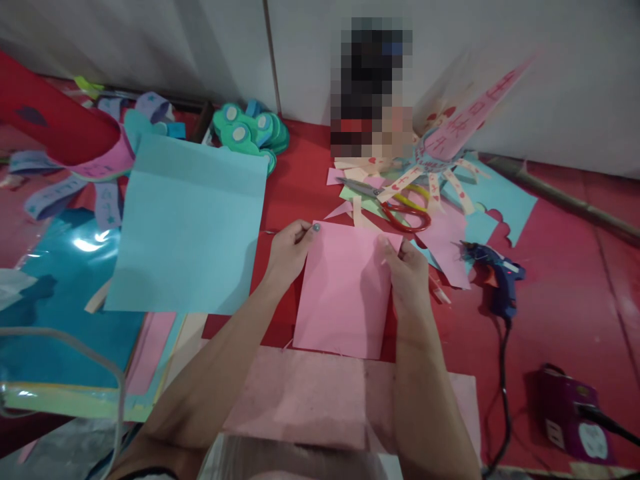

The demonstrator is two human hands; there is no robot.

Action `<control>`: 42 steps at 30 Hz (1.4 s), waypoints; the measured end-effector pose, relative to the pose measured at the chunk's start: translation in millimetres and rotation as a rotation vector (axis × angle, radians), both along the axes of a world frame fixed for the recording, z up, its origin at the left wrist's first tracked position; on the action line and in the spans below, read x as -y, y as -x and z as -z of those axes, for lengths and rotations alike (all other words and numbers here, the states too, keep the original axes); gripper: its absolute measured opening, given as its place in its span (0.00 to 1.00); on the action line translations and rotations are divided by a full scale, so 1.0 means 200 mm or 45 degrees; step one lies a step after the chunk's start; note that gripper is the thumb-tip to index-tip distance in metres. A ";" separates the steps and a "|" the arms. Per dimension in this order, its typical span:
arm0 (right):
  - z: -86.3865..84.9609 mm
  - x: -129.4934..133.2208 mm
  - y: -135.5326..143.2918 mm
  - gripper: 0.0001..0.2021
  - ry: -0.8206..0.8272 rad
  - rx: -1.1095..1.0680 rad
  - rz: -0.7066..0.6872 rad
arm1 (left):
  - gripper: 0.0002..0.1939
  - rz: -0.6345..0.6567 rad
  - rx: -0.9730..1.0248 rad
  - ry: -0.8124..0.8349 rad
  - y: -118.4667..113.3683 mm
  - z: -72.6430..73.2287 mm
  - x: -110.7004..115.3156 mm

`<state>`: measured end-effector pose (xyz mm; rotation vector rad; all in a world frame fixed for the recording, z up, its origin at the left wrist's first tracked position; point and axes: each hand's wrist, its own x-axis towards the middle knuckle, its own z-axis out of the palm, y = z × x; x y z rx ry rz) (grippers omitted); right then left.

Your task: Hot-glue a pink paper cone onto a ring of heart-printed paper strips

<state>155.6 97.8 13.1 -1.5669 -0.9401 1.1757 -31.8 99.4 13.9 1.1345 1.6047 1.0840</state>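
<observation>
A pink sheet of paper (347, 287) is held by its two far corners, over the red table (300, 180). My left hand (290, 250) pinches the far left corner, its thumb on top. At the far right corner my right hand (410, 273) grips the paper between thumb and fingers. Just beyond the sheet lie scissors (400, 200) with red and yellow handles, among paper scraps (357, 210). To the left of my left hand is a large light blue sheet (193, 227). The underside of the pink paper is hidden.
Right of my hands lies a blue glue gun (500, 277) with its cord running to a purple power box (575, 413). A pink cone hat (460, 127) stands behind. Green foam shapes (250, 133) lie by the wall. A red cone hat (55, 113) is at left.
</observation>
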 end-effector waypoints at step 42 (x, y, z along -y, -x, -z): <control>0.05 -0.02 -0.02 0.18 -0.139 -0.057 0.154 | 0.12 -0.069 0.046 -0.015 0.00 -0.02 0.00</control>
